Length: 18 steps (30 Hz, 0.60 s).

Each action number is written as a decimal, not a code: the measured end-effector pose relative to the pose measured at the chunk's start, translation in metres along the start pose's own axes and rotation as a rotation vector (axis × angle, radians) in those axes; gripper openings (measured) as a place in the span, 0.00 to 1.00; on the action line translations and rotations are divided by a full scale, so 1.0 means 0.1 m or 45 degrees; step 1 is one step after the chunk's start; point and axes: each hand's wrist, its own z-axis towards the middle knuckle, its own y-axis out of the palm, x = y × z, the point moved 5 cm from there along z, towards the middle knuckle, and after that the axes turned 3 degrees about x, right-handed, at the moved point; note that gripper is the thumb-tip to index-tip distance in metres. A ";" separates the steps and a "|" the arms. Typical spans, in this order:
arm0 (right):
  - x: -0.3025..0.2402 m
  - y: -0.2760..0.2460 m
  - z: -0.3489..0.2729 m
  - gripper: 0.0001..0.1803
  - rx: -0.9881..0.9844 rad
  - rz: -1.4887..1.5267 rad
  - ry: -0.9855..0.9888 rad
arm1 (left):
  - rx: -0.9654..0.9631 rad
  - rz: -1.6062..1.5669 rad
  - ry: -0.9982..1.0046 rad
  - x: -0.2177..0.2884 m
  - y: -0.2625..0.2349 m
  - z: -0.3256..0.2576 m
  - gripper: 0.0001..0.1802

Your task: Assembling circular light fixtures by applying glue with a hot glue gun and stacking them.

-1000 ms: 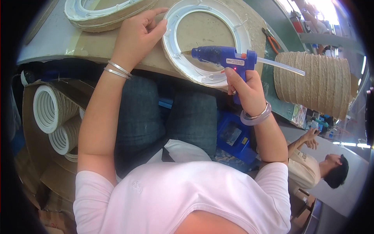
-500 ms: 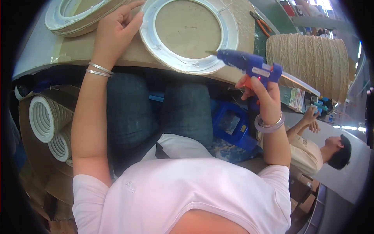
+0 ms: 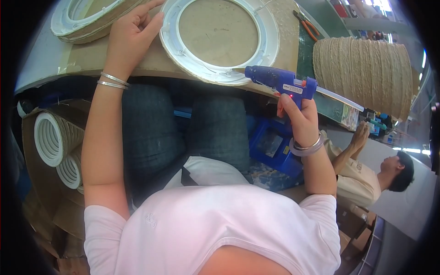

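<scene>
On the tan fibreboard tabletop (image 3: 284, 46) the left hand (image 3: 130, 34) presses open-fingered at nine o'clock of the round white plastic ring (image 3: 219, 39), while the right hand (image 3: 295, 114) grips a blue plastic glue gun (image 3: 279, 82) at the ring's five o'clock, a coarse rope-wound drum (image 3: 366, 73) beyond.

A glossy blue plastic glue gun (image 3: 280, 83) nears a smooth white plastic ring (image 3: 219, 41) around matt brown board, beside a rough straw-coloured twine-wound drum (image 3: 366, 68).

Perhaps four white rings (image 3: 220, 41), one glue gun (image 3: 279, 82)
</scene>
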 end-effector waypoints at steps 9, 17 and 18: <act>-0.03 -0.01 -0.02 0.09 0.013 0.010 0.023 | -0.007 0.010 0.022 0.01 0.00 0.00 0.16; -0.01 -0.05 -0.05 0.09 -0.008 -0.017 0.034 | -0.005 0.046 0.044 0.00 -0.01 0.01 0.16; 0.00 -0.05 -0.04 0.09 -0.004 -0.026 0.047 | -0.005 0.033 0.055 0.00 -0.01 0.01 0.16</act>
